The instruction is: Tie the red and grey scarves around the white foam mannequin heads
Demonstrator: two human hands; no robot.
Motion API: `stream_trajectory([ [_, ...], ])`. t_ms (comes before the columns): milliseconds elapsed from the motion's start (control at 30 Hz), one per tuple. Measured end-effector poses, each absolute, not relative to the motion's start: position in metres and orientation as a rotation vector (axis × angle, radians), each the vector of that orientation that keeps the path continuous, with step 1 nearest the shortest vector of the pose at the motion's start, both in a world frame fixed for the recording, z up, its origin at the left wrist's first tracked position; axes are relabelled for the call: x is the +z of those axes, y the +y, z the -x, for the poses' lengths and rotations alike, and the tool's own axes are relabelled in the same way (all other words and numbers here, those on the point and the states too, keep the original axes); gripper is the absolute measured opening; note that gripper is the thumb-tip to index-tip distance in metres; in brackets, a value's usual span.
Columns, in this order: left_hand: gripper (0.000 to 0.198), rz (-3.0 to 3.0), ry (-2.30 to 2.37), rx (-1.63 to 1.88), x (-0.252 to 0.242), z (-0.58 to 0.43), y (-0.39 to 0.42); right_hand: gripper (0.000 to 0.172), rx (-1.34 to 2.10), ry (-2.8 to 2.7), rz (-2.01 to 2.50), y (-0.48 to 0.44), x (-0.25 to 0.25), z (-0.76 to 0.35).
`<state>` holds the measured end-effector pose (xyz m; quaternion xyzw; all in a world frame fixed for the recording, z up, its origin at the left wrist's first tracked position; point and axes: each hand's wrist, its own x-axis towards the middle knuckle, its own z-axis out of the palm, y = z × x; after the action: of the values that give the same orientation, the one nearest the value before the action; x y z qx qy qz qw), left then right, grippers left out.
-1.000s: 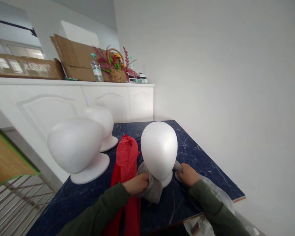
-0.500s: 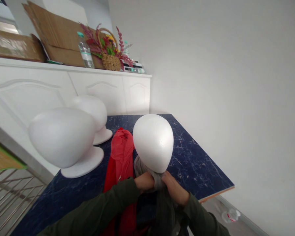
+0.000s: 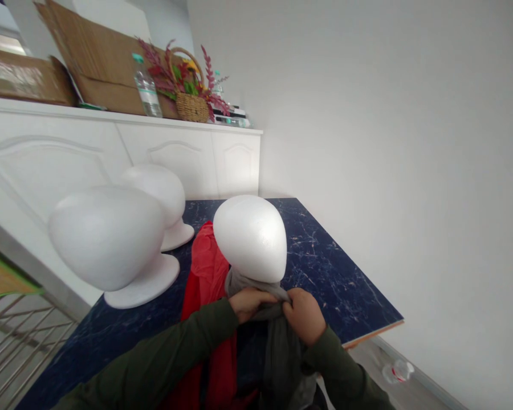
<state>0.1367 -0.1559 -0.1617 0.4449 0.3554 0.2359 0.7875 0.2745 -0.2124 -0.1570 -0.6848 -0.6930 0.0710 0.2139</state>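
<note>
A white mannequin head (image 3: 252,236) stands on the dark blue table, tilted a little. Around its neck runs a grey scarf (image 3: 277,353), whose long end hangs down toward me over the table's near side. My left hand (image 3: 251,303) is closed on the scarf just under the head's chin. Close beside it, my right hand (image 3: 304,314) pinches the same scarf at the neck. The fingertips are partly hidden in the folds. To the left of the head lies a red scarf (image 3: 207,273), which passes beneath my left forearm.
Two more white mannequin heads, a near one (image 3: 106,236) and a far one (image 3: 160,193), stand on the table (image 3: 325,267) at the left. A wire rack (image 3: 21,341) is at lower left. Behind is a white cabinet (image 3: 183,154) bearing cardboard, a bottle and a flower basket (image 3: 192,107).
The mannequin head has shifted left and tilted. My hands have come up slightly at its neck, still on the grey scarf, and more of its hanging end shows.
</note>
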Motion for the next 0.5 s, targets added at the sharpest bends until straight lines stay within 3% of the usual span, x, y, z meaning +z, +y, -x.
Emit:
stream_trajectory([
  [167,0.028,-0.913,0.754,0.318,-0.157,-0.093,-0.137,0.016,0.165,-1.933,1.952,-0.191,-0.163,-0.299],
  [367,0.028,-1.74,0.929,0.21,-0.13,-0.039,-0.106,0.018,0.161,-1.949,1.857,-0.164,-0.154,-0.306],
  [500,0.023,-2.203,1.27,0.351,-0.119,-0.04,-0.108,0.037,0.209,-1.909,1.696,-0.148,-0.159,-0.297],
])
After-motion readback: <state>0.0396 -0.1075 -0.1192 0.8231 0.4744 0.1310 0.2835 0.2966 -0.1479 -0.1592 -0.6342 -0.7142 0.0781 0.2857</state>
